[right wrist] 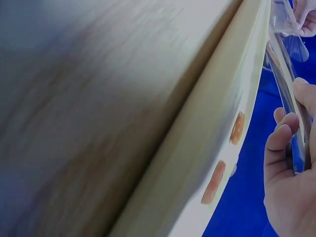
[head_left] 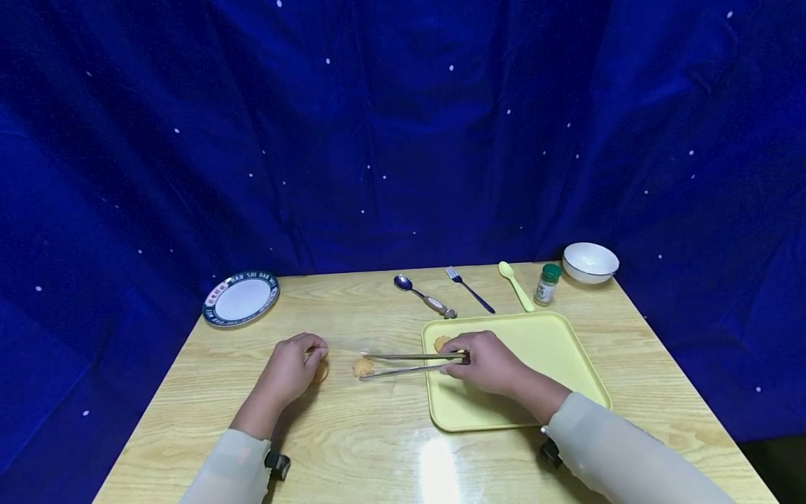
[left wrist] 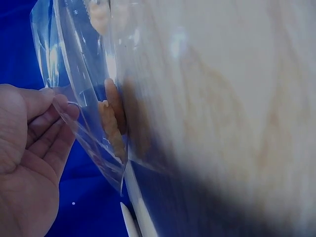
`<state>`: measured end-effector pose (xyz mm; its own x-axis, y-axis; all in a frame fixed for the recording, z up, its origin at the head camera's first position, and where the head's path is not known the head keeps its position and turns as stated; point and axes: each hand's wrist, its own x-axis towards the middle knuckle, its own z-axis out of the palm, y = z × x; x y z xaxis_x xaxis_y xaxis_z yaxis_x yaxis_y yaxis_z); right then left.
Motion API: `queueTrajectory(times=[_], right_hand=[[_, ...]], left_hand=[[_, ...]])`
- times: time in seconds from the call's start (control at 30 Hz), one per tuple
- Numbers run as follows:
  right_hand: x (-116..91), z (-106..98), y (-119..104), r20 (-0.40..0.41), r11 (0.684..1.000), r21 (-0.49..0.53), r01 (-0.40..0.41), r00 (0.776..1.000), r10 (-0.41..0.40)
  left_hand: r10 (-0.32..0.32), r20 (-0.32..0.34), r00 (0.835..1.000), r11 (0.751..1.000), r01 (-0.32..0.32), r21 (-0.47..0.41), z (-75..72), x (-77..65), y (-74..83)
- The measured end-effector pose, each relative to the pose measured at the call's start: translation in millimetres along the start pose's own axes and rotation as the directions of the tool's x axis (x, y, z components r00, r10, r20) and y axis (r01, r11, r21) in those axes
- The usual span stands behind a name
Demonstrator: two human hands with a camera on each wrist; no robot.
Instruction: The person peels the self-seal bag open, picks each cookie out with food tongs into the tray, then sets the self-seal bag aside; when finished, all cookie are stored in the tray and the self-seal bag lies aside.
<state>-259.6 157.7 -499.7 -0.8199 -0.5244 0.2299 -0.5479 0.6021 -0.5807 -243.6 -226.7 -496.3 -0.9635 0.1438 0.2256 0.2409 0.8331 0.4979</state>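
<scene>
My left hand [head_left: 291,369] pinches the edge of a clear plastic bag [left wrist: 81,106] between thumb and fingers. Near the bag's bottom, cookies [left wrist: 112,129] show through the film, close over the table. In my right hand [head_left: 488,364] is a pair of metal tongs [head_left: 403,356], held with arms apart and pointing left. Their tips lie at the bag, on either side of a round scalloped cookie [head_left: 362,367]. Another cookie [head_left: 441,343] rests on the yellow tray [head_left: 548,385] beneath my right hand; the right wrist view shows two cookies there, one a brown piece [right wrist: 214,182].
Behind the tray lie a spoon [head_left: 434,304], a fork [head_left: 475,295] and a yellow spoon [head_left: 519,290]. A green-capped shaker [head_left: 546,285] and a white bowl [head_left: 590,263] stand back right. A rimmed plate [head_left: 242,299] sits back left, before a blue curtain [head_left: 390,140].
</scene>
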Motion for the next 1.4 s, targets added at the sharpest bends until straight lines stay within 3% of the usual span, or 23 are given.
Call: queueTrajectory(times=[0.27, 0.6, 0.83, 1.03, 1.23, 1.4], right_hand=[[-20, -21, 14, -0.039, 0.998, 0.054, -0.021, 0.999, 0.023], [-67, -52, 38, -0.112, 0.979, 0.116, -0.166, 0.977, 0.179], [-100, -83, 61, -0.205, 0.975, 0.008, -0.223, 0.954, 0.219], [-126, -107, 82, -0.25, 0.954, -0.012, -0.299, 0.925, 0.287], [-150, -121, 107, -0.342, 0.94, -0.122, -0.319, 0.902, 0.262], [-166, -128, 121, -0.361, 0.916, -0.134, -0.377, 0.88, 0.309]], left_hand=[[-0.026, 0.007, 1.0, 1.0, 0.026, 0.003, 0.4, -0.8, 1.0], [0.001, -0.001, 1.0, 1.0, 0.0, 0.008, 2.5, -1.9, 0.8], [0.004, -0.004, 1.0, 1.0, -0.004, 0.001, 2.2, -4.0, -0.1], [0.006, -0.002, 1.0, 1.0, -0.006, 0.006, 1.1, -3.6, -0.2], [0.014, 0.003, 1.0, 1.0, -0.014, 0.008, 1.0, -3.1, -1.4], [0.012, 0.004, 1.0, 1.0, -0.012, 0.01, 0.8, -2.8, -1.1]])
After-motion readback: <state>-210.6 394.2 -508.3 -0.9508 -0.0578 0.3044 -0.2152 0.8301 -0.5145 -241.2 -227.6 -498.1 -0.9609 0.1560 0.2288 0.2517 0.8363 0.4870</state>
